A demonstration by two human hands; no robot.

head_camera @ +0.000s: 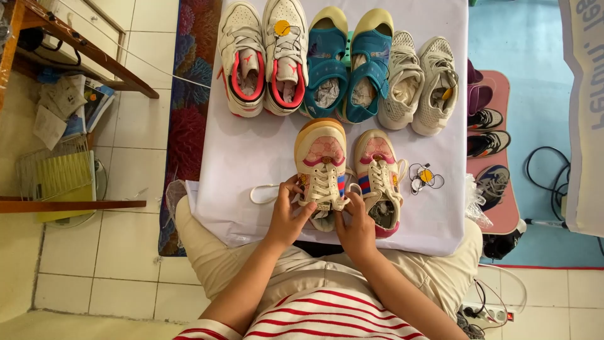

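sneaker (321, 165) lies lengthwise, toe pointing away from the person.

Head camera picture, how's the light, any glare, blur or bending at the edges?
Head view: even, soft daylight, with only faint shadows under the cream lace-up child's shoe and both hands, left and right. Head view: the white cloth-covered table is bright but not blown out. Head view: sharp throughout, no motion blur on the fingers. Head view: wide-angle bending shows in the floor tiles at the left edge.
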